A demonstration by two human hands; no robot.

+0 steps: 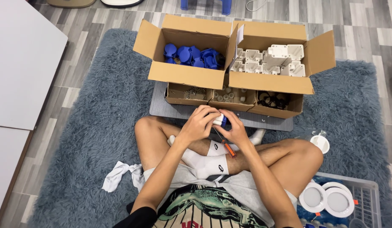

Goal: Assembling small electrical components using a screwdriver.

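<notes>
I am looking down at a shaggy grey-blue rug (pixel 99 126) lying on pale wood-look flooring (pixel 365 38). Two open cardboard boxes are sitting side by side: the left box (pixel 185 76) is holding blue plastic parts (pixel 191 57), the right box (pixel 270 82) white square housings (pixel 270 59). In front, three low trays (pixel 232 100) are resting on a grey board (pixel 162 109). A crumpled white cloth (pixel 118 175) is lying by my knee, and round white lamp fittings (pixel 327 198) are sitting in a clear crate (pixel 367 190).
</notes>
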